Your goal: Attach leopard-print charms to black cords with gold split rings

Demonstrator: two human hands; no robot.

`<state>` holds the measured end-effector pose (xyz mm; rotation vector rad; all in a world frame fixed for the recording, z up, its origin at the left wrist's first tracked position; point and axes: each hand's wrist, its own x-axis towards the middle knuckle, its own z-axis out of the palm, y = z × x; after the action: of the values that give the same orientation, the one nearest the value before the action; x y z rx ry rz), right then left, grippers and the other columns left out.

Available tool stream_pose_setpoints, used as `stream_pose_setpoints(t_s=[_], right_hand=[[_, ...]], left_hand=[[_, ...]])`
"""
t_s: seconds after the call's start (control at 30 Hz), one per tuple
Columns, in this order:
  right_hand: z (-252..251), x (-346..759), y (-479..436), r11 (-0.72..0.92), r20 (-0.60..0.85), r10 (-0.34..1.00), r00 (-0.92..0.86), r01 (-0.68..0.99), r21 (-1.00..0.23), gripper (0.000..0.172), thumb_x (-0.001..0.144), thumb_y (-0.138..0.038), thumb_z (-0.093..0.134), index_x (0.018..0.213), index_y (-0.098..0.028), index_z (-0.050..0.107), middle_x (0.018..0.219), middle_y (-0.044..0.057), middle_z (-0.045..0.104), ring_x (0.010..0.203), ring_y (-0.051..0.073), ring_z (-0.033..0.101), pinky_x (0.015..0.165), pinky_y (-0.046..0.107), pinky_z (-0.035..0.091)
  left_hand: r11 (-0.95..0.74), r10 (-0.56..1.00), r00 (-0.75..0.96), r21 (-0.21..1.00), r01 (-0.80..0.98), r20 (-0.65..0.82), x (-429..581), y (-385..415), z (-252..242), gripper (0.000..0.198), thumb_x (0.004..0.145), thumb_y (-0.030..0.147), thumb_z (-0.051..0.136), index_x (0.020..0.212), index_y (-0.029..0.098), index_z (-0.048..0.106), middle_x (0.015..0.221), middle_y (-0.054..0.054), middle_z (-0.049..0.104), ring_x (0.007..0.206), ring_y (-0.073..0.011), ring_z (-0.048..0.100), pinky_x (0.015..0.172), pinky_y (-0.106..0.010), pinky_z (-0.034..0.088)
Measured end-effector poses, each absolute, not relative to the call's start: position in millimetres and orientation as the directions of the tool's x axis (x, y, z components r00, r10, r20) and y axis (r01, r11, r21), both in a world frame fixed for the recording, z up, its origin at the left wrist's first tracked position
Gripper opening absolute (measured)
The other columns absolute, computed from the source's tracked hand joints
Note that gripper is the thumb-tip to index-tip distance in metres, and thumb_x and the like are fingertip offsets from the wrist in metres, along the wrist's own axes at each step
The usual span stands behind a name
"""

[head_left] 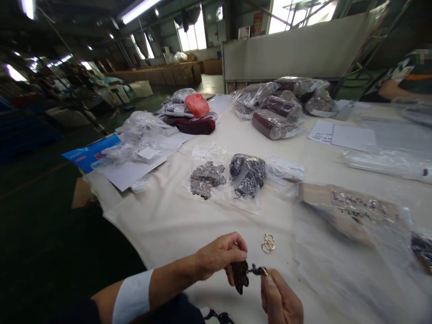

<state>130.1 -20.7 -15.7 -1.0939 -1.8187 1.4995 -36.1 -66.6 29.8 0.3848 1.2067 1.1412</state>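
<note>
My left hand (222, 256) pinches a dark brown, wavy-edged flat piece (240, 275) between thumb and fingers. From it a short dark cord or strap (255, 270) runs across to my right hand (281, 294), whose thumb and finger are closed on its end. A small gold-coloured bit (265, 272) shows at those right fingertips. Just beyond my hands several gold rings (268, 243) lie on the white cloth. Farther off rest a clear bag of dark patterned pieces (206, 177) and another bag holding a black bundle (248, 173).
The cloth-covered table (162, 220) carries wrapped brown pouches (275, 123) at the back. A dark red case (195, 126) and crumpled plastic (145, 128) are at left. To the right lie paper sheets (353, 136) and a marked brown package (337, 207). Another person's arm (391, 90) shows far right.
</note>
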Motion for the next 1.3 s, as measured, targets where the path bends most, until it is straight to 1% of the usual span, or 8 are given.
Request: stream_pose_setpoints(t_s=[0.13,0.27,0.43,0.57,0.7,0.83,1.03,1.3], right_hand=[[-20,124,-23,-0.085,-0.218,0.756,-0.617,0.238,-0.968,0.041,0.089,-0.050,0.038,0.059,-0.022,0.033,0.053,-0.005,0.030,0.047,0.011,0.028,0.043,0.025,0.022],[-30,115,-38,-0.223,-0.331,0.656,-0.678,0.244,-0.944,0.041,0.089,-0.051,0.035,0.060,-0.022,0.033,0.049,-0.006,0.029,0.043,0.010,0.027,0.042,0.024,0.022],[-45,109,-50,-0.309,-0.360,0.546,-0.757,0.217,-0.926,0.042,0.089,-0.052,0.032,0.061,-0.022,0.035,0.049,-0.006,0.034,0.044,0.010,0.029,0.044,0.024,0.025],[-51,109,-53,-0.332,-0.358,0.544,-0.759,0.197,-0.922,0.041,0.090,-0.050,0.031,0.060,-0.022,0.035,0.051,-0.005,0.035,0.046,0.010,0.031,0.047,0.024,0.028],[-56,114,-59,-0.375,-0.374,0.513,-0.773,0.190,-0.907,0.042,0.089,-0.053,0.029,0.061,-0.022,0.035,0.049,-0.007,0.032,0.043,0.010,0.025,0.043,0.024,0.023],[-62,117,-65,-0.400,-0.370,0.488,-0.790,0.174,-0.900,0.041,0.089,-0.053,0.028,0.062,-0.022,0.034,0.053,-0.006,0.030,0.045,0.010,0.024,0.042,0.024,0.020],[-54,116,-64,-0.210,-0.294,0.566,-0.770,0.210,-0.955,0.037,0.092,-0.044,0.026,0.063,-0.022,0.032,0.057,-0.004,0.034,0.054,0.011,0.036,0.052,0.024,0.029],[-45,114,-65,0.317,0.114,0.756,-0.645,0.208,-0.925,0.029,0.092,-0.024,0.033,0.065,-0.021,0.040,0.059,-0.002,0.047,0.052,0.010,0.048,0.051,0.023,0.032]], left_hand=[[0.532,0.816,0.032,0.730,-0.429,-0.577,-51,-72,32,0.035,0.062,0.035,0.072,0.079,0.015,0.050,0.061,0.002,0.057,0.038,-0.0069,0.050,0.030,-0.014,0.038],[0.583,0.771,-0.032,0.726,-0.365,-0.636,-61,-79,31,0.036,0.059,0.035,0.077,0.075,0.014,0.052,0.054,0.005,0.052,0.029,-0.0015,0.034,0.023,-0.011,0.025],[0.687,0.704,0.099,0.639,-0.346,-0.703,-67,-85,30,0.037,0.069,0.044,0.065,0.080,0.009,0.061,0.069,-0.004,0.058,0.047,-0.0099,0.058,0.036,-0.017,0.046],[0.714,0.679,0.182,0.584,-0.386,-0.711,-66,-88,29,0.032,0.066,0.034,0.067,0.088,0.011,0.061,0.076,-0.002,0.056,0.055,-0.0134,0.062,0.046,-0.025,0.055],[0.739,0.655,0.164,0.581,-0.341,-0.737,-64,-90,25,0.035,0.061,0.031,0.076,0.082,0.013,0.055,0.065,0.001,0.058,0.052,-0.0132,0.061,0.044,-0.024,0.054],[0.759,0.639,0.150,0.586,-0.283,-0.754,-62,-88,25,0.035,0.060,0.034,0.078,0.075,0.011,0.056,0.059,-0.001,0.059,0.046,-0.0111,0.057,0.035,-0.016,0.045],[0.764,0.624,0.136,0.564,-0.315,-0.770,-57,-84,29,0.031,0.062,0.030,0.078,0.076,0.011,0.057,0.059,0.000,0.059,0.044,-0.0101,0.056,0.032,-0.013,0.041],[0.818,0.532,0.165,0.453,-0.355,-0.831,-50,-79,26,0.031,0.055,0.027,0.078,0.071,0.011,0.057,0.056,0.001,0.058,0.040,-0.0098,0.054,0.031,-0.017,0.048]])
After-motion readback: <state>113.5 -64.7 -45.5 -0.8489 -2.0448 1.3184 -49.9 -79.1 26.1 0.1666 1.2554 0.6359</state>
